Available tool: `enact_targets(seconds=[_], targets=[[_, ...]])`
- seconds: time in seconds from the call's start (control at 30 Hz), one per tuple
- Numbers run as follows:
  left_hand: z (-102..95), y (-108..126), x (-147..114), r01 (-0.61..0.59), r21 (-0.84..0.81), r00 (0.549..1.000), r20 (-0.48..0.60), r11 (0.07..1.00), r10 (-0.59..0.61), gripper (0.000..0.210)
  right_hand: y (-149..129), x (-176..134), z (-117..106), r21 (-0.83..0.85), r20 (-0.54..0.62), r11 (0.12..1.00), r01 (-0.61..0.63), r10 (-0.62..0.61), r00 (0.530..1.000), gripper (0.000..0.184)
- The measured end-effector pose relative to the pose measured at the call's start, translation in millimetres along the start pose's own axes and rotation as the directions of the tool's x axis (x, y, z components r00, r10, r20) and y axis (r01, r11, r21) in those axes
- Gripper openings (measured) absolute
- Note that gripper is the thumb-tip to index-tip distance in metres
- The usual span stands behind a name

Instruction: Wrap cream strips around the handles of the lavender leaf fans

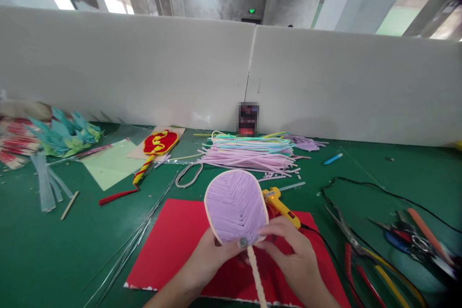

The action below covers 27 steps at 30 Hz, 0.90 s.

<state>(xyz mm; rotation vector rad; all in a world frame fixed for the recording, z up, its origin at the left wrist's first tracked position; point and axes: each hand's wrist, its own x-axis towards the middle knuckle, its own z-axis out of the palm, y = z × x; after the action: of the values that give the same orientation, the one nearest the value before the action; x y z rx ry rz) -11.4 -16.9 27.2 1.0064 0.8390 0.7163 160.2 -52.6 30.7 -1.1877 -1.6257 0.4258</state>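
Observation:
A purple hand fan [234, 204], covered in rows of fuzzy strips with a cream rim, is held up over a red board [173, 231]. Its twisted cream handle [256, 276] points down toward me. My left hand [212, 255] grips the lower left of the fan, thumb pressed on its face near the handle. At the lower right rim, the fingers of my right hand [288, 250] are pinched against the edge; whether a small piece is between them I cannot make out. Just behind the right hand lies a yellow hot glue gun [283, 204] with a glue stick in its back.
Behind the fan lies a pile of pastel pipe cleaners [249, 154]. A finished red and yellow fan [159, 144] rests at left, near clear glue sticks [46, 183] and thin wires [133, 240]. Scissors [346, 231] and pliers lie at right beside a black cord. A white partition [144, 72] stands behind.

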Motion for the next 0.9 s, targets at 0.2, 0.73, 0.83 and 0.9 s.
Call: enact_targets(seconds=[0.2,0.73,0.83,0.9], targets=[[-1.0,-1.5,0.9,-0.008,0.009,1.000,0.001,1.000,0.008,0.045,2.8,-1.6,0.4,-0.012,0.011,1.000,0.017,-0.017,1.000,0.010],[-1.7,-0.3,0.9,-0.008,0.023,1.000,0.010,1.000,0.008,0.041,2.9,-1.5,0.4,-0.035,0.000,0.999,0.036,-0.036,0.999,0.010],[-1.9,-1.5,0.7,-0.010,0.017,1.000,0.013,1.000,0.009,0.040,2.7,-0.4,0.9,-0.034,-0.001,0.999,0.030,-0.030,1.000,0.010],[-2.0,-2.1,0.6,-0.008,0.013,1.000,0.006,1.000,0.008,0.040,2.2,0.4,0.9,-0.027,0.000,0.999,0.026,-0.026,1.000,0.010]])
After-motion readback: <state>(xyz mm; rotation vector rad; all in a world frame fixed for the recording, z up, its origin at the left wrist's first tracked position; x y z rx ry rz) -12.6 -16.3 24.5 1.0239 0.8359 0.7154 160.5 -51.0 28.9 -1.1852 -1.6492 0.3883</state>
